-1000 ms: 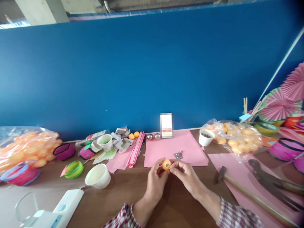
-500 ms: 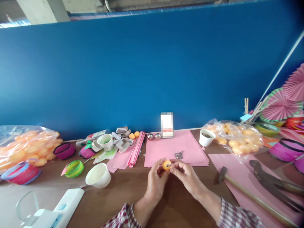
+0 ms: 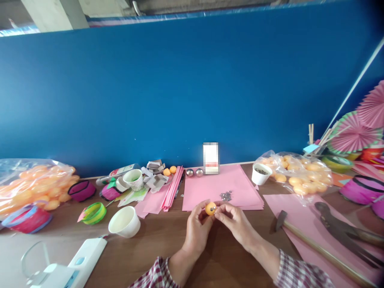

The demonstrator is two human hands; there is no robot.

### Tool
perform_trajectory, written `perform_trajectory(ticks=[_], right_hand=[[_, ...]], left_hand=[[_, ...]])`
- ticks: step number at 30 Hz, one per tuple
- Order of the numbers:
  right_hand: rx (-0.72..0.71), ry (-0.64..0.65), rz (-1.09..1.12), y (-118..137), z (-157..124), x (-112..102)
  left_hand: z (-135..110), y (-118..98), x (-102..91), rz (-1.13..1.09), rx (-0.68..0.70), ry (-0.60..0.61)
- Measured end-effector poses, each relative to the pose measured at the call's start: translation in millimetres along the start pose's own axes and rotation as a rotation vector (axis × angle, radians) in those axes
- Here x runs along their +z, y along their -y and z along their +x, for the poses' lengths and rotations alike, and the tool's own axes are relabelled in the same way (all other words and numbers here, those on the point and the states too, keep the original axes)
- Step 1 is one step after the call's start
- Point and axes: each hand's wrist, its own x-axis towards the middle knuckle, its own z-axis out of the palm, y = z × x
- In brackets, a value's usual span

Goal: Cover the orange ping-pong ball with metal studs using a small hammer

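An orange ping-pong ball (image 3: 210, 207) with a few silver studs on its side is gripped in the fingers of my left hand (image 3: 196, 232). My right hand (image 3: 235, 224) closes thumb and finger at the ball's right side, on what looks like a silver thumbtack; the fingertips partly cover it. Just beyond the hands, a small heap of silver thumbtacks (image 3: 226, 196) lies on a stack of pink paper (image 3: 207, 192). Two shiny silver-covered balls (image 3: 194, 172) rest at the paper's far edge.
On the right are a white cup (image 3: 261, 174) of small dark pieces, a bag of orange balls (image 3: 309, 176), a hammer (image 3: 318, 246) and a dark-headed tool (image 3: 345, 228). Leftward stand a white paper bowl (image 3: 124, 222), a green tape roll (image 3: 94, 213) and another ball bag (image 3: 33, 184). A blue partition (image 3: 168, 88) rises behind.
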Motion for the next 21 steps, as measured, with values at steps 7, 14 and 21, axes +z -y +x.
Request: perform_trajectory(ticks=[7, 14, 21], right_hand=[[-0.015, 0.008, 0.026, 0.3, 0.3, -0.1], [-0.008, 0.01, 0.051, 2.8, 0.3, -0.1], [-0.001, 0.007, 0.038, 4.4, 0.1, -0.1]], left_hand=[[0.5, 1.4, -0.4, -0.024, 0.012, 0.006], [0.6, 1.2, -1.0, -0.015, 0.015, 0.012], [1.1, 5.1, -2.5, -0.012, 0.024, 0.021]])
